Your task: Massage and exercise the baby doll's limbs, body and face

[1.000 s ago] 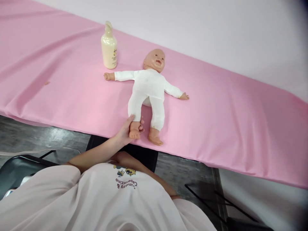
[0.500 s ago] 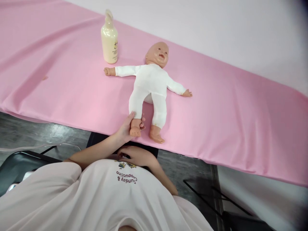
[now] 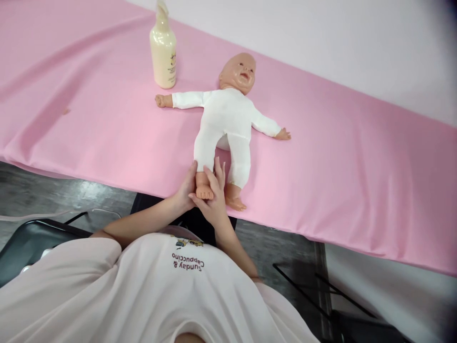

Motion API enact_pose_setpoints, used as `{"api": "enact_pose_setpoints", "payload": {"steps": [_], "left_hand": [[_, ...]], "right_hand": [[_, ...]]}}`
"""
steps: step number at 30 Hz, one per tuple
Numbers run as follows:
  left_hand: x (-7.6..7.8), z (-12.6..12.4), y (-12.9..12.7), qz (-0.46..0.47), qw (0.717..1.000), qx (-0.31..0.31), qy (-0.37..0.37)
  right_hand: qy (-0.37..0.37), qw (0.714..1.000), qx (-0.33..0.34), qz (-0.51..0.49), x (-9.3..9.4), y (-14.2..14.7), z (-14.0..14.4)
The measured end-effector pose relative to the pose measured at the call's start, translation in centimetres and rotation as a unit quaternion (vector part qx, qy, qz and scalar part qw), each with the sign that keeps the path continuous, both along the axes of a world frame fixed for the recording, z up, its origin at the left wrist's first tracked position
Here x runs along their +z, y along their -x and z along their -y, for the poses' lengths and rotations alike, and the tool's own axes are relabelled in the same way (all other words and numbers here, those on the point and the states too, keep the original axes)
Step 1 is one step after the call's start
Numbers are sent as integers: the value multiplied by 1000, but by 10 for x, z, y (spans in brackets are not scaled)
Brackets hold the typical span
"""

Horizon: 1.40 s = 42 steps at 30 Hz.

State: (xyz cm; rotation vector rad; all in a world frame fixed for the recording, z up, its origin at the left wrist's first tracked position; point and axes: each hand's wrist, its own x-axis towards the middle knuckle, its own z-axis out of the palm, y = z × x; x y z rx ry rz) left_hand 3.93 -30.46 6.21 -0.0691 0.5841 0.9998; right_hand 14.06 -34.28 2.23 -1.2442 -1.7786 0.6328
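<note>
A baby doll (image 3: pixel 224 119) in a white bodysuit lies on its back on the pink sheet (image 3: pixel 339 157), arms spread, feet toward me at the table's near edge. My left hand (image 3: pixel 185 190) grips the doll's foot (image 3: pixel 204 186) on the left from its outer side. My right hand (image 3: pixel 214 200) cups that same foot from below and from the right, fingers pointing up along the ankle. The doll's other foot (image 3: pixel 233 200) lies free beside my right hand.
A cream pump bottle (image 3: pixel 163 50) stands upright on the sheet near the doll's outstretched hand. Below the table edge are a grey floor, a dark chair (image 3: pixel 32 243) at the left and black frame bars at the lower right.
My right hand has risen from my lap and closed around the doll's foot beside my left hand. The view has shifted slightly, so doll and bottle sit higher.
</note>
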Motion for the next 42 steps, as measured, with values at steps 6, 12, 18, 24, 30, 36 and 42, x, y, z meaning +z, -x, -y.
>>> {"api": "enact_pose_setpoints", "payload": {"steps": [6, 12, 18, 24, 30, 36, 42], "left_hand": [[-2, 1, -1, 11, 1000, -19, -8], [-18, -1, 0, 18, 998, -52, -44], [-20, -1, -1, 30, 996, -58, -61], [-19, 0, 0, 31, 997, -54, -44], [-19, -1, 1, 28, 998, -60, -12], [-12, 2, -1, 16, 998, -52, -40], [-16, 4, 2, -36, 996, -62, -55]], "right_hand": [[-15, 999, 45, -13, -2, -10, 1], [-17, 993, 91, -69, -8, -13, 7], [-21, 996, 55, -70, -10, -17, 6], [-20, 994, 89, -56, 1, -9, -1], [-30, 986, 116, -118, -5, -19, 3], [-2, 995, 67, -72, 1, -15, -2], [6, 991, 90, -99, -1, -15, 1]]}}
